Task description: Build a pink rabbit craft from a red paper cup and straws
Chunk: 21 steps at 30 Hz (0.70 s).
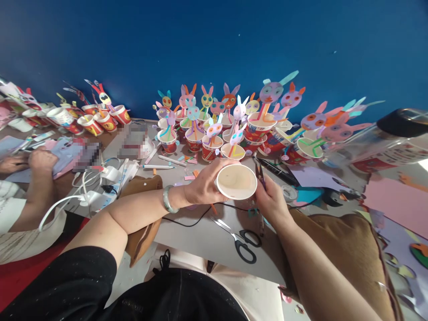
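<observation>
My left hand (204, 183), with a jade-coloured bangle on its wrist, is wrapped round a paper cup (236, 182). The cup is tipped so its pale round inside faces me. On the cup's right side my right hand (272, 200) is closed on a slim dark pointed tool (258, 171); its exact kind is unclear. The right fingertips are close to the cup's rim, and whether they touch it is hard to see. Below both hands, black-handled scissors (240, 238) lie slightly spread on the table (207, 236).
Several paper cups with paper rabbit heads (211, 147) stand along the blue wall (214, 40). At left are white cables (87, 191) and a co-worker's hand (42, 160). Brown cushions (337, 249) lie under my forearms. A clear bottle (371, 138) and pink paper (397, 203) are at right.
</observation>
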Available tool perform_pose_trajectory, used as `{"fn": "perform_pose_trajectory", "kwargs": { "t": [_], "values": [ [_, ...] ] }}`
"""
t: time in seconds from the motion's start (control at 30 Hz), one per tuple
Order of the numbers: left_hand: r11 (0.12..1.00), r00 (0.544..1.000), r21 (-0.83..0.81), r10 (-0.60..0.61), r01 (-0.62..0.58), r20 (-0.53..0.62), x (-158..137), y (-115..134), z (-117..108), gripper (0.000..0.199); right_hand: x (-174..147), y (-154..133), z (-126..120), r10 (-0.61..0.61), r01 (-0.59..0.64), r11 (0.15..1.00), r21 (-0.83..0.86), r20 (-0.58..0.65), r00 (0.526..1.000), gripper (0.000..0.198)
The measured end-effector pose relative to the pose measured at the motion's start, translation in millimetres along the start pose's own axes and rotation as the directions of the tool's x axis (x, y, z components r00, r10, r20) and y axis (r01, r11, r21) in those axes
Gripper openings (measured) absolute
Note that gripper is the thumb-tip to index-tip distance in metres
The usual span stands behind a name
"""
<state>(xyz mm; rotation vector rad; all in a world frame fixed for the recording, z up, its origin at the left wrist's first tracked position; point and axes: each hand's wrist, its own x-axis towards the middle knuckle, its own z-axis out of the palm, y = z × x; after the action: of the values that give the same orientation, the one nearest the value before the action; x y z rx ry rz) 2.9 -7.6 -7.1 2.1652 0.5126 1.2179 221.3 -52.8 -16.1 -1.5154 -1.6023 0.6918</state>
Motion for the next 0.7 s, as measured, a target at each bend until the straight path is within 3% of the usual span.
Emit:
{"fn": "perform_pose_trajectory", "kwargs": {
  "t": [0.1,0.3,0.47,0.7],
  "values": [
    [0.999,0.999,-0.042,0.011,-0.009,0.047,0,-1,0,0.084,-3,-1,3,0.063,-0.071,0.966,0.250,0.039,0.997,0.043],
    [0.996,0.999,-0.089,0.029,-0.025,0.039,-5,-6,4,0.097,-8,1,7,0.108,-0.160,0.870,0.466,0.137,0.985,0.042],
    [0.992,0.998,-0.110,0.056,-0.058,-0.017,-11,-19,11,0.125,-10,-1,7,0.077,-0.110,0.838,0.534,0.084,0.994,0.040],
    [0.970,0.969,-0.081,0.236,-0.230,0.077,-12,-25,12,0.110,-10,-1,4,0.020,-0.033,0.866,0.500,0.032,0.999,0.040]
  ]
}}
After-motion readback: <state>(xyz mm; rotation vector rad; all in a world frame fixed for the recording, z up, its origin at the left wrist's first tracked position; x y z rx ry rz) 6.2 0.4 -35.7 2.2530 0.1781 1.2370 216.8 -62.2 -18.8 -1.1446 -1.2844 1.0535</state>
